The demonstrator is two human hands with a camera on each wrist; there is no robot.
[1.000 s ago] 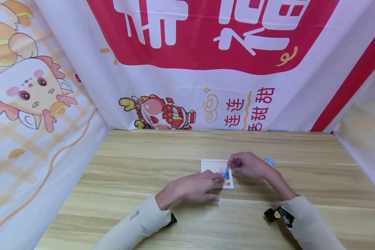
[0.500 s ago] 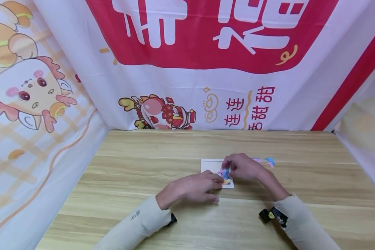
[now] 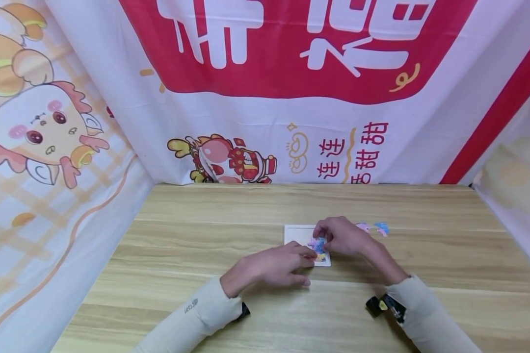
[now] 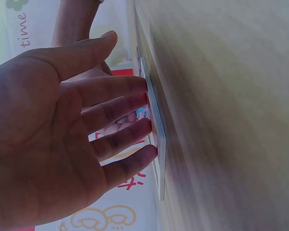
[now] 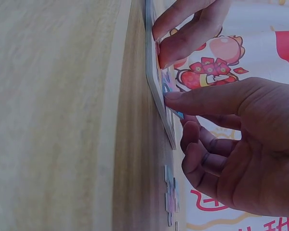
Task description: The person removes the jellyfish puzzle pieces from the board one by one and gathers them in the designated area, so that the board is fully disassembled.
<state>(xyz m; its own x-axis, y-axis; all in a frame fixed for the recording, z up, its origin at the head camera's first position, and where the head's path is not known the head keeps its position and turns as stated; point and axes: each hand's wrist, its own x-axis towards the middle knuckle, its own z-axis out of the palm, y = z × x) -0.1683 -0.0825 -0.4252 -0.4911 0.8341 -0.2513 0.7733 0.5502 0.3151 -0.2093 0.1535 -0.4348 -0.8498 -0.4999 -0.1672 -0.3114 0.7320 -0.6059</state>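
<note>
A white puzzle tray (image 3: 297, 234) lies on the table, with colourful jigsaw pieces (image 3: 321, 257) in its right part. Fingertips of my left hand (image 3: 278, 264) rest on the tray and these pieces, the fingers extended and the thumb apart, as the left wrist view (image 4: 53, 130) also shows. Over the tray's right side, my right hand (image 3: 346, 235) pinches a blue jigsaw piece (image 5: 177, 114) between thumb and index finger; its other fingers are curled. That piece is tilted against the tray, and the hand partly covers it in the head view.
Loose jigsaw pieces (image 3: 382, 228) lie on the wooden table (image 3: 203, 211) to the right of the tray, partly behind the right hand. A printed cloth (image 3: 265, 113) hangs along the table's back edge, with more cloth at both sides.
My right hand has moved left from the tray's right edge to over the pieces, uncovering a pinkish loose piece. In the last half second it hardly moves. The left hand stays put.
</note>
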